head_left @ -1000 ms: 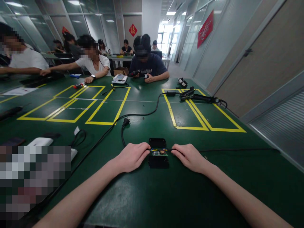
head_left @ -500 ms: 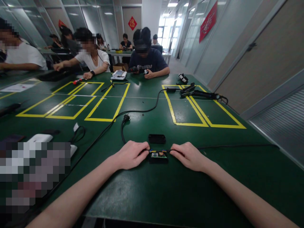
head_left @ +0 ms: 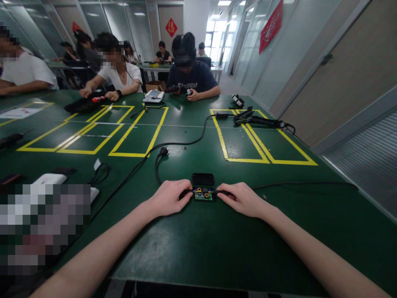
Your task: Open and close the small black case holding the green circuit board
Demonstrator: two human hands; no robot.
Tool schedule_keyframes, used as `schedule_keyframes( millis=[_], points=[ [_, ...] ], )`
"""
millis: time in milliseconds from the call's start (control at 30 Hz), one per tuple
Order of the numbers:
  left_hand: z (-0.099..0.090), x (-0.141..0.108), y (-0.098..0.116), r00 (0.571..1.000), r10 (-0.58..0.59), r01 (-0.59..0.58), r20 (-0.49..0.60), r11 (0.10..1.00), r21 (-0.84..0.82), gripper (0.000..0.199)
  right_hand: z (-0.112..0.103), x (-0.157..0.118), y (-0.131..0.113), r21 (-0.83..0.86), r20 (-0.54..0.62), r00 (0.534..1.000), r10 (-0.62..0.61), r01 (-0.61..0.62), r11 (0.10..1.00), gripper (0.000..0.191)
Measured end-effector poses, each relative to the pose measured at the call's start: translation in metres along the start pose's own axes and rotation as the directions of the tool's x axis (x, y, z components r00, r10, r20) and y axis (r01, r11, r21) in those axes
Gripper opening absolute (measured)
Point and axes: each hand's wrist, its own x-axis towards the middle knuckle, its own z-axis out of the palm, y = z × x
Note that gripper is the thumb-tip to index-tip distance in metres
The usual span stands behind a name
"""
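Observation:
Between my two hands lies a small green circuit board (head_left: 201,196) with copper coils and coloured wires, at or in a black plastic case half whose rim shows only partly. My left hand (head_left: 172,197) pinches the black cable at the board's left end; that cable runs back to a black plug (head_left: 163,152). On the other side, my right hand (head_left: 240,199) is closed around the black cable (head_left: 288,183) that leaves the board and stretches off to the right. Just behind the board, the other black case half (head_left: 203,179) lies with its hollow side showing.
A long black cable (head_left: 136,167) crosses the green table (head_left: 192,248) on the left. Yellow tape rectangles mark the far part. At the far right lies a black folded device (head_left: 259,121). A white device (head_left: 153,96) stands near co-workers seated opposite, whose hands hold tools and parts.
The board now faces up more and sits nearer the rear case half. Both my hands have shifted slightly away from me. A co-worker opposite has pulled a black item onto the table.

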Motion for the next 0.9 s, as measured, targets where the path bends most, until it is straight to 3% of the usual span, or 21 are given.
schedule_keyframes(
  millis=[367,567,733,900],
  points=[
    [-0.002,-0.002,-0.003,0.992,0.094,-0.103,-0.086,0.989,-0.104,0.007,-0.001,0.001,-0.003,0.029,-0.028,0.998,-0.053,0.054,0.998,0.026],
    [-0.002,0.001,-0.004,0.976,0.174,-0.184,-0.129,0.981,-0.068,0.015,0.002,0.003,-0.001,-0.035,-0.125,0.988,-0.093,0.090,0.995,0.046],
    [0.004,0.002,-0.006,0.981,0.122,-0.133,-0.153,0.989,-0.066,0.024,0.013,0.005,-0.001,0.014,-0.208,0.977,-0.049,0.053,0.999,0.039],
    [0.010,0.004,-0.006,0.983,0.043,-0.054,-0.181,0.997,-0.056,0.016,0.019,0.008,-0.004,0.141,-0.251,0.966,0.056,-0.021,0.990,0.033]
  ],
)
